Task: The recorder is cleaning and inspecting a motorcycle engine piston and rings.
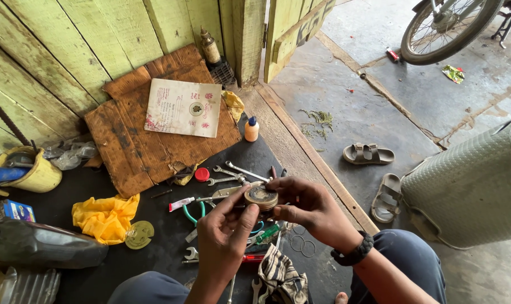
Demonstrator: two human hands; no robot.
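You hold the disc stack [260, 197] between both hands: left hand [224, 236] and right hand [306, 205] grips closed on it. Spanners [233, 174] lie just beyond. Judging by this, you're mid-fitting; keep the discs aligned.

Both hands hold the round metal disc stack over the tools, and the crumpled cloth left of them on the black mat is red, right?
Not quite: the crumpled cloth is yellow, not red. The rest stands: both the left hand and right hand hold the round metal disc stack over the tools on the black mat, per the head view.
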